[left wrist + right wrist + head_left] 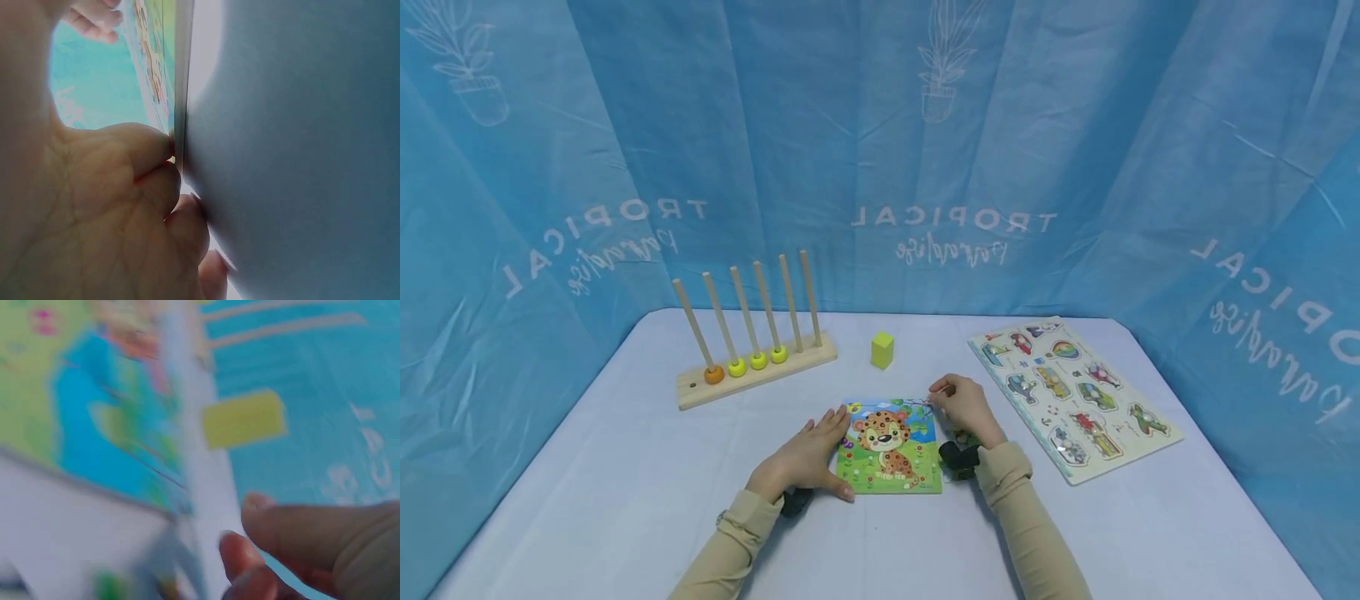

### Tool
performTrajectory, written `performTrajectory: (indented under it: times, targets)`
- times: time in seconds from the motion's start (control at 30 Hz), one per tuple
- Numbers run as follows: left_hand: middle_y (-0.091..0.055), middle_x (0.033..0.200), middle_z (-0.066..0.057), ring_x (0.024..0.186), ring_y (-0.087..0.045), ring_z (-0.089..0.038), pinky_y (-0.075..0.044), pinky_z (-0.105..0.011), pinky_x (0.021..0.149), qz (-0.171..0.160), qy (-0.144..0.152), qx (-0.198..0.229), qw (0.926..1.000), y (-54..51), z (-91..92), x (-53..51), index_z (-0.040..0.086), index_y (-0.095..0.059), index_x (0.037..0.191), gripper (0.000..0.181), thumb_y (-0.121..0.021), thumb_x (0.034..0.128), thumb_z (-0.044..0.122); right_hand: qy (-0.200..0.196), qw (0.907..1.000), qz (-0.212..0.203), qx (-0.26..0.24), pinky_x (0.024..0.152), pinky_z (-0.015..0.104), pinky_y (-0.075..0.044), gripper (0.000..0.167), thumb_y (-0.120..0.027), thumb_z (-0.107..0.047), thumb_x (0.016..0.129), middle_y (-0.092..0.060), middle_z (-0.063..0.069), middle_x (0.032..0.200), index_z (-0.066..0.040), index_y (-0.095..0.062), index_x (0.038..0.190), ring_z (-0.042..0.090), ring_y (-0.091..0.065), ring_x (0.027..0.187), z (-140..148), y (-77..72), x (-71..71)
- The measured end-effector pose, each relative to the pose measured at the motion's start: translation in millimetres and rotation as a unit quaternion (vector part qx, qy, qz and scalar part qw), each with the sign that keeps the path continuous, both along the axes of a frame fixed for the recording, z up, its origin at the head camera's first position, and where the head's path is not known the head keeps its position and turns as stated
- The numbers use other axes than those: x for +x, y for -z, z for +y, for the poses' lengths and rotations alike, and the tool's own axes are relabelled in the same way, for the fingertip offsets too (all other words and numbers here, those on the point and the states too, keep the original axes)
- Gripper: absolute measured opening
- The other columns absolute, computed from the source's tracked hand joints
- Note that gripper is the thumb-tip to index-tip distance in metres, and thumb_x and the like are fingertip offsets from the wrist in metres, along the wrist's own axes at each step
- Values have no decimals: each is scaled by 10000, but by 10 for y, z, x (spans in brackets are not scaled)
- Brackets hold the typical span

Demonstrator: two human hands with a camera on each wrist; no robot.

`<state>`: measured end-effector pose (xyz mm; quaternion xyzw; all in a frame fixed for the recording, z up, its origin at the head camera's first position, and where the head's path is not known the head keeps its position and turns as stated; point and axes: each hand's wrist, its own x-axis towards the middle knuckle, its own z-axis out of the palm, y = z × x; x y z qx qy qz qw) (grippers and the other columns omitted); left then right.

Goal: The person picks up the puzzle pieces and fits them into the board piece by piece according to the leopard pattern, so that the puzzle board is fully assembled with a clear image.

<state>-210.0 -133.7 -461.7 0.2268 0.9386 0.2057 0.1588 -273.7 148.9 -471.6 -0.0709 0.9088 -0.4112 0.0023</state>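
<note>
A picture puzzle (pixel 887 467) of a spotted leopard cub on grass lies flat on the white table. Along its left edge rests my left hand (pixel 808 450), fingers stretched toward the upper corner and thumb at the lower one. Fingertips meet the board's edge (pixel 181 75) in the left wrist view. My right hand (pixel 966 408) is at the puzzle's upper right corner, fingers loosely bent. Between its thumb (pixel 281 525) and fingertips I see nothing held; that view is blurred. A small green thing (pixel 964 437) is partly hidden under the right wrist.
A wooden peg stand (pixel 812 357) with an orange and several yellow beads is at back left. Behind the puzzle stands a yellow-green block (pixel 882 350). A knobbed vehicle puzzle board (pixel 1060 417) lies at the right. Blue curtains (pixel 880 150) surround the table.
</note>
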Motion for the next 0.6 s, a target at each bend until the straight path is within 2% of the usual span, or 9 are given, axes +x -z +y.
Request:
performTrajectory:
  times: [0.13,0.3,0.43,0.6]
  targets:
    - [-130,1622,-178,1508,-112,-350,-112,-535,1235,3,0,20,10000,-2,6,8,-16,-195,1527,1223,-862,632,483,-186,9991,-331,-192,585,305,-444,267,-645,-129,921,-639,173,1069,-33,-646,1170,227,-584,753,259,-64,-12]
    - [-134,1615,-205,1502,-122,-373,-125,-548,1229,25,33,75,10000,-11,5,10,-37,-192,1522,1221,-858,641,482,-362,9963,-752,227,720,347,-479,500,-752,-92,817,-595,178,1161,-39,-584,1285,274,-546,928,469,-92,-6]
    - [-130,1613,-213,1501,-120,-378,-127,-550,1227,18,28,86,10000,-10,-3,9,-43,-185,1521,1225,-855,644,488,-695,9937,-752,446,848,430,-476,660,-811,-70,740,-568,195,1189,-7,-538,1338,317,-521,1031,519,-92,-17]
    - [-129,1615,-208,1502,-118,-377,-125,-550,1228,22,48,73,10000,0,-6,2,-39,-184,1523,1226,-853,645,494,-1088,9898,-654,648,942,497,-466,711,-830,-78,716,-548,236,1217,35,-513,1343,363,-515,1095,528,-81,-16]
